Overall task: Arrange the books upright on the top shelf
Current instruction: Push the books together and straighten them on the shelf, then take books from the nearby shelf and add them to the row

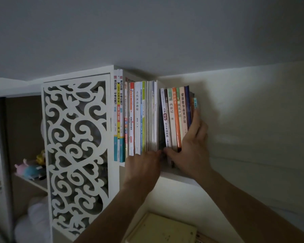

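A row of upright books stands on the white top shelf (179, 178), close under the ceiling. The left group of books (137, 118) runs from the carved panel to a narrow gap. To the right of the gap stands the right group of books (175, 118). My right hand (193, 146) clasps this right group, thumb at the lower left spines, fingers laid against the outermost book on the right. My left hand (142, 169) presses against the bottom of the left group, fingertips at the gap. Both hands nearly touch there.
A white carved fretwork panel (77, 155) borders the books on the left. Behind it an open compartment holds small plush toys (32, 167). A bare wall lies to the right. A pale yellow box (161, 230) sits below the shelf.
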Motion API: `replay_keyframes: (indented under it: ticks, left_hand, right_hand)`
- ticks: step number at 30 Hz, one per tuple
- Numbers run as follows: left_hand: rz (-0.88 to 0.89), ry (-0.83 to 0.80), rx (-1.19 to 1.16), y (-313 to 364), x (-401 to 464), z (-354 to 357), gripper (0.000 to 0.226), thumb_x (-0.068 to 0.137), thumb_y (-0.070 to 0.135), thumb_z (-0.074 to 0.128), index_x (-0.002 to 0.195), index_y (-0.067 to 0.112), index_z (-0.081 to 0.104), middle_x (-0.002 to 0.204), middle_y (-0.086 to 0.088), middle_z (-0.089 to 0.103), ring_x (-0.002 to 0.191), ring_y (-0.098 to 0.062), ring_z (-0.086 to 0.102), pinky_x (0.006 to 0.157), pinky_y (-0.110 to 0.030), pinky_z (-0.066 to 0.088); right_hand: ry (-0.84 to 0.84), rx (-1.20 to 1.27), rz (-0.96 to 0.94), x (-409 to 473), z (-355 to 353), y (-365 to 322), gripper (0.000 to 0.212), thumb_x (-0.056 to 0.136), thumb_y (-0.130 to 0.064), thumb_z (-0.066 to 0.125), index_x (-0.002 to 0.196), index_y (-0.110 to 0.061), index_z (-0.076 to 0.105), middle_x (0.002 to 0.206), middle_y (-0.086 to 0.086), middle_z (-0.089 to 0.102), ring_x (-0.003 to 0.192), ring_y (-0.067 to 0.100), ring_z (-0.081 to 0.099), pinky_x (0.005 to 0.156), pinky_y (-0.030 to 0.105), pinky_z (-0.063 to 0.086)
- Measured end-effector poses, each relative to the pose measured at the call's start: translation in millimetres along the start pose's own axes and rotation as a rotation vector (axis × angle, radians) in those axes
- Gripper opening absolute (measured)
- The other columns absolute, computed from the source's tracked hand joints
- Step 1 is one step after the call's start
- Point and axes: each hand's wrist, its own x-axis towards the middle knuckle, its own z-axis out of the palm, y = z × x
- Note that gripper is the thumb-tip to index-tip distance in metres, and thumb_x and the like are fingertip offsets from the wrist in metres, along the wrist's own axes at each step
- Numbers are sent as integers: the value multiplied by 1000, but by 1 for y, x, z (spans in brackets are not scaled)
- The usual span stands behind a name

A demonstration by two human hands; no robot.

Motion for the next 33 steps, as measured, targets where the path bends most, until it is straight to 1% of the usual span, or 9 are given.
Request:
replay_keyframes:
  ticks: [4, 8, 11, 15, 20, 24, 26, 29, 33]
  left_hand:
    - [4, -35, 45, -3, 0, -3, 24, 107, 27, 39, 127, 27, 52, 72, 3, 49, 61, -15, 50, 58, -30, 37]
    - [-119, -15, -40, 1, -35, -6, 66, 101, 48, 5, 112, 27, 66, 66, 4, 49, 51, -15, 47, 48, -26, 32]
    - [-140, 95, -191, 10, -82, -3, 57, 107, 55, 24, 86, 19, 62, 71, -2, 61, 62, -24, 61, 61, -35, 52]
    - [-39, 165, -312, 22, -146, 23, 42, 106, 46, 42, 84, 15, 60, 83, -7, 60, 78, -28, 57, 70, -41, 45]
    - [1, -8, -405, 48, -201, 83, 34, 100, 48, 51, 101, 18, 69, 108, -10, 65, 97, -32, 60, 75, -43, 48]
    - [-27, -208, -518, 62, -215, 128, 33, 97, 46, 59, 112, 18, 67, 115, -13, 67, 101, -36, 65, 77, -42, 54]
    - [-147, -431, -642, 64, -213, 144, 38, 99, 44, 57, 123, 15, 62, 126, -11, 62, 112, -33, 61, 82, -36, 48]
    - [-444, -616, -869, 71, -211, 155, 49, 99, 40, 61, 135, 9, 53, 136, -11, 57, 124, -30, 53, 89, -31, 39]
    - [-479, -558, -891, 76, -220, 162, 55, 97, 39, 64, 144, 16, 44, 149, -13, 45, 139, -32, 40, 111, -45, 37]
  right_hand:
    - [-62, 34, -40, -3, -7, 2, 139, 67, -41, 89, 158, -26, -15, 159, 16, 14, 147, 39, 23, 111, 66, 37]
    - [-23, 64, -48, -37, -32, 4, 127, 73, -53, 82, 161, -15, -2, 161, 13, 21, 148, 32, 25, 117, 57, 34]
    - [-22, 8, -32, -85, -58, 9, 107, 80, -48, 77, 160, -12, 15, 161, 10, 28, 147, 28, 31, 115, 52, 39]
    - [37, -76, -70, -166, -88, 28, 67, 90, -34, 73, 146, -8, 45, 150, 11, 46, 141, 26, 42, 110, 39, 43]
    - [-81, -114, 65, -270, -105, 75, 41, 96, -24, 68, 131, -8, 57, 142, 9, 55, 133, 26, 51, 106, 43, 48]
    - [-194, -145, 146, -313, -108, 83, 36, 93, -16, 72, 126, -7, 62, 131, 8, 60, 122, 20, 53, 106, 3, 29]
    - [-260, -98, 239, -322, -107, 80, 33, 94, -16, 70, 125, -11, 62, 125, 4, 62, 114, 15, 56, 98, -3, 27]
    - [-361, 57, 503, -329, -94, 78, 28, 97, -20, 67, 124, -18, 61, 117, -6, 66, 100, 5, 65, 87, 5, 47]
    - [-406, 265, 847, -305, -58, 66, 23, 98, -24, 65, 120, -18, 63, 104, -11, 67, 101, 9, 67, 87, 26, 56]
